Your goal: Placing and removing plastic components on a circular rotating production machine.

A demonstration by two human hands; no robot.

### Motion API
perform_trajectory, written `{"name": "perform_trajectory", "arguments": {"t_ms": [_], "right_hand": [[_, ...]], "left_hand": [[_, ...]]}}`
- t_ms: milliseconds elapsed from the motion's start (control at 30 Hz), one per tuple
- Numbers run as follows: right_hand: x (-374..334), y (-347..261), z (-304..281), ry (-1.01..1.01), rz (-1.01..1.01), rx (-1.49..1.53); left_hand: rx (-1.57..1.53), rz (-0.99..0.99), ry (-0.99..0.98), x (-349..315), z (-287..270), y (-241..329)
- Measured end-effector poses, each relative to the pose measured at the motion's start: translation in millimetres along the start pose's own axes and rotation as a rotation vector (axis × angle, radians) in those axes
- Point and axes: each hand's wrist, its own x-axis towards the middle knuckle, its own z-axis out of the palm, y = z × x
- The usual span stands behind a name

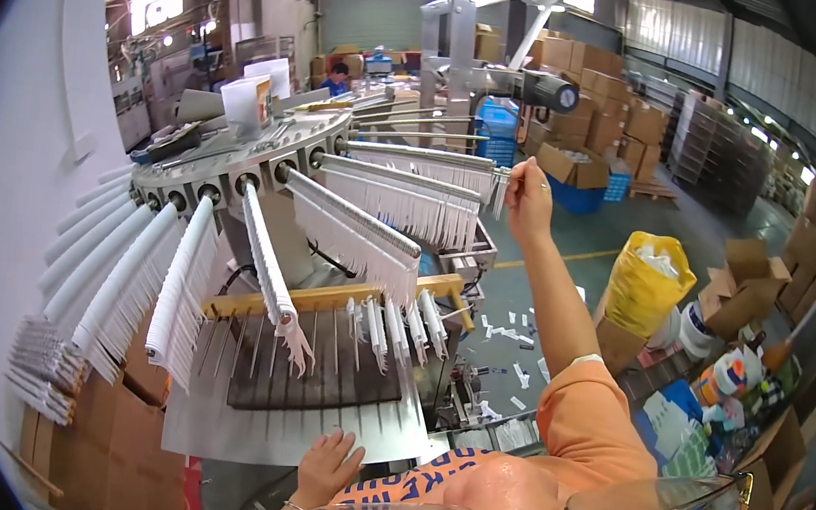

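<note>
A round metal carousel (pixel 238 160) carries rods around its rim, many hung with rows of thin white strips. My right hand (pixel 530 198) is raised on the outstretched arm, fingers closed at the outer end of a strip-laden rod (pixel 418 163). What they pinch is too small to make out. My left hand (pixel 329 463) lies low, fingers apart, at the front edge of a pale metal sheet (pixel 292 433). Above that sheet a wooden bar rack (pixel 333 297) holds thin metal rods, and several bunches of white strips (pixel 399 333) hang at its right part.
Another rod of strips (pixel 272 260) juts toward me. White scraps (pixel 510 332) litter the floor at right. Beyond them stand a yellow bag (pixel 645 292) and cardboard boxes (pixel 747 284). A metal frame with a motor (pixel 547 93) rises behind the carousel. Farther back sits a person in blue (pixel 335 81).
</note>
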Motion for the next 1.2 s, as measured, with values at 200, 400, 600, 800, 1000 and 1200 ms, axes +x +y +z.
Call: {"name": "perform_trajectory", "arguments": {"t_ms": [200, 400, 600, 800, 1000, 1200], "right_hand": [[-8.3, -28.5, -24.7, 0.137, 0.088, 0.157], [-55.7, -117.3, -136.9, 0.55, 0.069, 0.274], [-191.3, -119.6, -162.3, 0.638, 0.212, 0.425], [-297.3, -95.7, -81.7, 0.478, 0.473, 0.446], [-320.4, -113.0, -75.1, 0.512, 0.467, 0.294], [-345.3, -119.3, -35.1, 0.238, 0.367, 0.224]], "left_hand": [[-0.248, -0.005, 0.034, -3.5, -12.4, 2.2], [-0.444, -0.269, 0.357, 17.3, -64.2, 40.5], [-0.736, -0.403, 0.537, 78.4, -60.3, 56.3], [-1.169, -0.547, 0.471, 121.6, -61.1, 92.1], [-1.126, -0.521, 0.384, 112.6, -65.0, 118.2], [-0.816, -0.074, 0.145, 100.8, -68.5, 132.3]]}}
